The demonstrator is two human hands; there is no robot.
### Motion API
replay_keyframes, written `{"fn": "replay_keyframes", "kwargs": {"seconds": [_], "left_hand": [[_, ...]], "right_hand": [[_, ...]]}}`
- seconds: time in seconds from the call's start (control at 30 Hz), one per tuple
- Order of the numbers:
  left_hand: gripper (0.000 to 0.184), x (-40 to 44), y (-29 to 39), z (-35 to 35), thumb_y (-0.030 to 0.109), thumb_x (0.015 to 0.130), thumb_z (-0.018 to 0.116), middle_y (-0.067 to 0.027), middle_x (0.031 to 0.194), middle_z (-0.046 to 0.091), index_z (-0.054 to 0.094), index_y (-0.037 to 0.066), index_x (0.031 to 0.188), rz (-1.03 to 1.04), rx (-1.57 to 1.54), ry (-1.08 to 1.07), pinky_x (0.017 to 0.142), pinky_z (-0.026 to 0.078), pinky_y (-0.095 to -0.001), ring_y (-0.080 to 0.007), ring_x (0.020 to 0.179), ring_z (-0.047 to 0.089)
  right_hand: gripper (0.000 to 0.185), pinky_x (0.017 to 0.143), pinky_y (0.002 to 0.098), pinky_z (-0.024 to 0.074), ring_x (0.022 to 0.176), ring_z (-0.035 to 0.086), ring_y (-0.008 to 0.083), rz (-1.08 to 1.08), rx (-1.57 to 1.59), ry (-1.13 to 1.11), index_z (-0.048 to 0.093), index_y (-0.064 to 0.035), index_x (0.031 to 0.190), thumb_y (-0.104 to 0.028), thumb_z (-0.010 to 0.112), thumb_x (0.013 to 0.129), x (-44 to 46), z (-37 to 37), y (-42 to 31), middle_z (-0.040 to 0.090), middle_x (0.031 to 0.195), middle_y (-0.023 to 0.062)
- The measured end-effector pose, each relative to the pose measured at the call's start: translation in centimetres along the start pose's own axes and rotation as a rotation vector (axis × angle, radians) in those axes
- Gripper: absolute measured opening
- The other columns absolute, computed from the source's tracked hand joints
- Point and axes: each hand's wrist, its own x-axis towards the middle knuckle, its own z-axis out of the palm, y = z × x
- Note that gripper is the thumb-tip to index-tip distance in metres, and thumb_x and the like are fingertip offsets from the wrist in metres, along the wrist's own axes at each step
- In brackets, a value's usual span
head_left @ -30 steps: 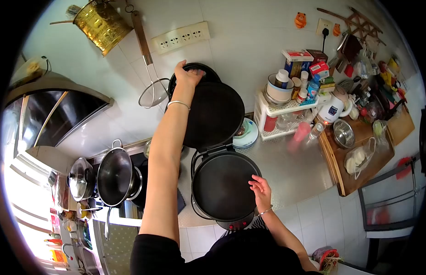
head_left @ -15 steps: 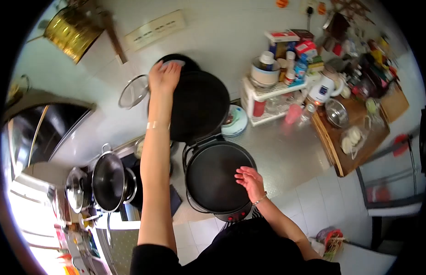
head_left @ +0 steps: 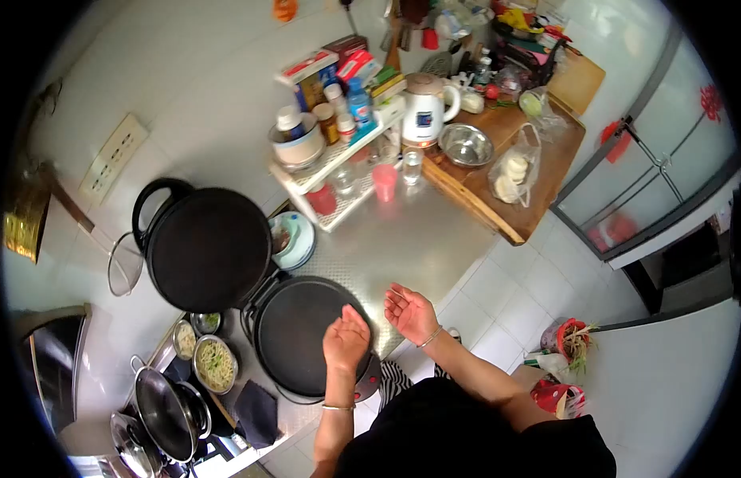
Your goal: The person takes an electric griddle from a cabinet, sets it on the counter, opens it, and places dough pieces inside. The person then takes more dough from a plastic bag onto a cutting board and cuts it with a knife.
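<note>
A round black electric griddle stands open on the counter, its lower pan [head_left: 295,338] bare and its lid [head_left: 209,251] tilted back against the wall side. My left hand [head_left: 346,344] is above the right part of the lower pan, fingers stretched out and nothing in them. To the right of the pan, my right hand [head_left: 412,316] hovers past the counter's front edge with loosely bent, parted fingers, also holding nothing. Beside the lid's hinge sit stacked plates [head_left: 300,253] with something on top. A steel bowl of pale shreds [head_left: 214,365] rests left of the pan.
A white rack [head_left: 332,209] with bottles and boxes stands behind the counter. Farther right, a wooden board [head_left: 486,209] carries a white kettle [head_left: 424,111], a steel bowl [head_left: 466,145] and a bag of dough pieces [head_left: 512,177]. A wok [head_left: 165,414] is at the lower left.
My left hand has come down from the raised lid's handle to above the lower pan. My right hand has shifted away from the pan's edge. The view has turned right.
</note>
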Motion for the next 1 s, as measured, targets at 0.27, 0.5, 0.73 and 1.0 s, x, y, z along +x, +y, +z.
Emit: {"fn": "replay_keyframes", "kwargs": {"seconds": [0.27,0.5,0.73,1.0], "left_hand": [[0.017,8.3,-16.6,0.2,0.008,0.087,0.046,-0.0074,0.097,0.065,0.059,0.002,0.096,-0.134,0.126,0.075,0.085,0.047,-0.0339,-0.0188,0.093,0.061],[0.015,15.2,-30.8,1.4,0.007,0.086,0.048,-0.0071,0.1,0.064,0.058,0.002,0.096,-0.27,0.204,-0.008,0.085,0.047,-0.0338,-0.0194,0.095,0.06],[0.022,21.4,-35.6,4.0,0.007,0.088,0.044,-0.011,0.108,0.062,0.056,-0.001,0.104,-0.315,0.225,-0.08,0.091,0.045,-0.0363,-0.0231,0.102,0.058],[0.039,32.5,-39.9,10.2,0.014,0.092,0.038,-0.0178,0.135,0.043,0.041,-0.006,0.125,-0.294,0.349,-0.153,0.107,0.031,-0.0429,-0.0306,0.127,0.038]], "right_hand": [[0.022,0.082,0.0332,0.0483,0.088,0.06,0.0176,-0.164,0.023,0.06,0.058,-0.0093,0.107,-0.02,0.054,0.088,-7.5,-5.4,-16.1,0.064,0.096,0.0033],[0.024,0.081,0.0329,0.0485,0.092,0.059,0.0176,-0.356,0.084,0.099,0.058,-0.0095,0.11,-0.019,0.052,0.089,-13.6,-10.2,-30.4,0.063,0.1,0.0028],[0.036,0.096,0.0367,0.0423,0.113,0.052,0.0233,-0.44,0.056,0.09,0.052,-0.004,0.12,-0.024,0.047,0.091,-11.6,-9.6,-39.1,0.055,0.121,0.0083],[0.057,0.107,0.0402,0.0285,0.126,0.037,0.0286,-0.419,0.075,0.0,0.04,0.0035,0.127,-0.039,0.047,0.09,-3.5,-6.4,-48.2,0.04,0.135,0.0166]]}}
